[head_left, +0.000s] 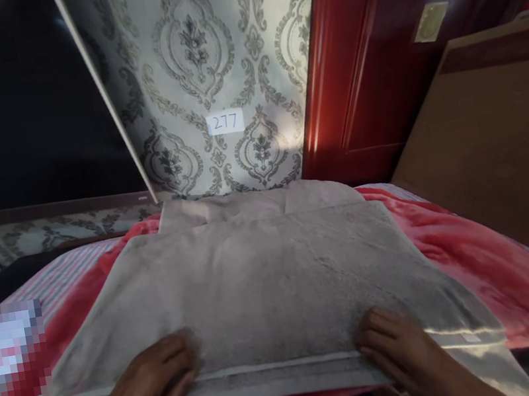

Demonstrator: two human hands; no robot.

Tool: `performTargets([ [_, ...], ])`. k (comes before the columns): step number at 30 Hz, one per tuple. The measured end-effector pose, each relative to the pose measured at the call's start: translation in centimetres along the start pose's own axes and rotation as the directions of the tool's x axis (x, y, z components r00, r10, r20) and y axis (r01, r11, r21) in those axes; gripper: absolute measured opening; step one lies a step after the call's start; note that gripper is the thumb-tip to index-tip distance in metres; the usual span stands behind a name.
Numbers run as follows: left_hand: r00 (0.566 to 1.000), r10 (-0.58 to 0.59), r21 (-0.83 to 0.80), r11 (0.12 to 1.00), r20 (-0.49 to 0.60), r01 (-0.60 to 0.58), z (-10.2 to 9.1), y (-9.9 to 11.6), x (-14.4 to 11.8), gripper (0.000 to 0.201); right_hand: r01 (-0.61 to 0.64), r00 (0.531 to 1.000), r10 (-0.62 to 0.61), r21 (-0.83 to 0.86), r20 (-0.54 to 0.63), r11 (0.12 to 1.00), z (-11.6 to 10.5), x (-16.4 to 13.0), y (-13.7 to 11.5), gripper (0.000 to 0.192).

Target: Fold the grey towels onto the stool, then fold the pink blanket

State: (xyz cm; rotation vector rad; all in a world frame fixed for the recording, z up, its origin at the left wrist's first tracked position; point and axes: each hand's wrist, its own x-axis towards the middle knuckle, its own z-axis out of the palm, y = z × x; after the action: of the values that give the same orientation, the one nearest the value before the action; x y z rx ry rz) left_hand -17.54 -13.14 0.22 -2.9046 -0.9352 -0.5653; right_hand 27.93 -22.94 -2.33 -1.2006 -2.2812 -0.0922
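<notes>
A grey plush towel (262,279) lies folded in wide layers in front of me, its near edge running straight across between my hands. My left hand (157,375) is at the left part of this near edge, with its fingers curled on the cloth and the thumb lower down. At the right part, my right hand (395,344) grips the same edge in a similar way. Both sets of fingertips are slightly blurred. Below the top layer a paler strip of grey cloth shows, and a small white tag sits on the right side of the edge.
Under the towel is a red plush blanket (453,248) over a striped sheet (73,272). A dark screen (19,109) stands at the left. Patterned wallpaper carries a paper label (225,122) marked 277. A large cardboard box (496,141) and a red wooden panel (348,64) stand at the right.
</notes>
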Motion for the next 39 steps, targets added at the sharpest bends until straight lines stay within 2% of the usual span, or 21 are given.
performTargets([
  [2,0.997,-0.073,-0.056,0.996,0.025,0.074,-1.4,0.1,2.1,0.033,-0.021,1.000,0.021,-0.006,0.020,1.000,-1.0,1.9,0.8,0.030],
  [4,0.990,-0.143,-0.004,0.990,-0.007,0.143,-2.0,-0.2,4.8,0.032,-0.025,0.999,0.023,-0.062,-0.037,0.998,-1.1,4.7,2.3,0.027],
  [6,0.984,-0.179,0.070,0.982,0.012,0.177,-1.7,-1.2,7.3,0.045,-0.023,0.996,0.012,-0.128,-0.087,0.991,-0.2,7.6,4.1,0.037],
  [8,0.960,-0.261,0.141,0.959,0.099,0.246,-0.6,-2.7,8.6,0.062,-0.049,0.997,0.038,-0.185,-0.067,0.982,1.7,9.5,6.1,0.051],
  [10,0.893,-0.422,0.208,0.898,0.157,0.388,0.8,-4.3,8.4,0.066,-0.159,0.986,0.167,-0.229,0.018,0.960,4.0,9.9,8.0,0.060],
  [12,0.815,-0.557,0.241,0.822,0.158,0.515,2.1,-5.4,7.1,0.066,-0.299,0.933,0.338,-0.259,0.122,0.918,6.1,9.0,9.5,0.066],
  [13,0.789,-0.596,0.244,0.795,0.150,0.555,2.5,-5.8,6.3,0.065,-0.337,0.907,0.386,-0.260,0.170,0.905,7.0,8.2,10.1,0.068],
  [14,0.776,-0.614,0.241,0.783,0.146,0.574,2.7,-6.0,5.6,0.066,-0.360,0.888,0.414,-0.258,0.200,0.896,7.7,7.5,10.6,0.070],
  [16,0.774,-0.613,0.238,0.784,0.158,0.573,2.8,-6.2,4.6,0.067,-0.362,0.884,0.415,-0.243,0.217,0.900,8.5,6.2,11.3,0.072],
  [18,0.765,-0.621,0.246,0.778,0.170,0.577,2.1,-6.9,4.4,0.067,-0.357,0.895,0.401,-0.228,0.195,0.906,8.7,5.8,11.8,0.074],
  [20,0.749,-0.652,0.263,0.748,0.118,0.609,0.9,-8.4,5.1,0.062,-0.367,0.892,0.410,-0.222,0.192,0.903,8.2,6.6,12.2,0.075],
  [23,0.714,-0.700,0.257,0.686,-0.025,0.681,-1.4,-12.6,7.4,0.045,-0.366,0.875,0.416,-0.227,0.245,0.903,6.3,10.6,11.9,0.062],
  [26,0.647,-0.761,0.213,0.626,-0.042,0.750,-3.3,-17.6,10.7,0.038,-0.287,0.913,0.325,-0.179,0.246,0.941,4.8,16.9,9.8,0.059],
  [28,0.608,-0.793,0.198,0.592,-0.029,0.781,-3.8,-20.5,12.7,0.035,-0.243,0.932,0.270,-0.137,0.243,0.960,5.3,20.7,7.6,0.060],
  [30,0.600,-0.800,0.187,0.588,-0.009,0.787,-3.8,-22.7,14.0,0.027,-0.211,0.932,0.236,-0.118,0.277,0.970,7.0,23.1,5.6,0.059],
  [32,0.612,-0.791,0.167,0.607,0.030,0.777,-3.4,-24.3,14.6,0.015,-0.191,0.919,0.215,-0.105,0.329,0.976,9.5,23.9,4.4,0.060],
  [35,0.627,-0.773,0.107,0.635,0.099,0.765,-2.9,-25.8,14.5,0.003,-0.197,0.899,0.212,-0.078,0.383,0.977,12.5,23.2,4.3,0.061],
  [37,0.631,-0.768,0.059,0.639,0.114,0.767,-3.1,-26.6,14.0,0.003,-0.203,0.898,0.212,-0.064,0.387,0.977,13.4,22.6,4.7,0.061],
  [39,0.631,-0.772,0.008,0.633,0.079,0.774,-3.5,-27.3,13.6,0.007,-0.207,0.894,0.215,-0.062,0.393,0.976,13.5,22.3,5.0,0.061],
])
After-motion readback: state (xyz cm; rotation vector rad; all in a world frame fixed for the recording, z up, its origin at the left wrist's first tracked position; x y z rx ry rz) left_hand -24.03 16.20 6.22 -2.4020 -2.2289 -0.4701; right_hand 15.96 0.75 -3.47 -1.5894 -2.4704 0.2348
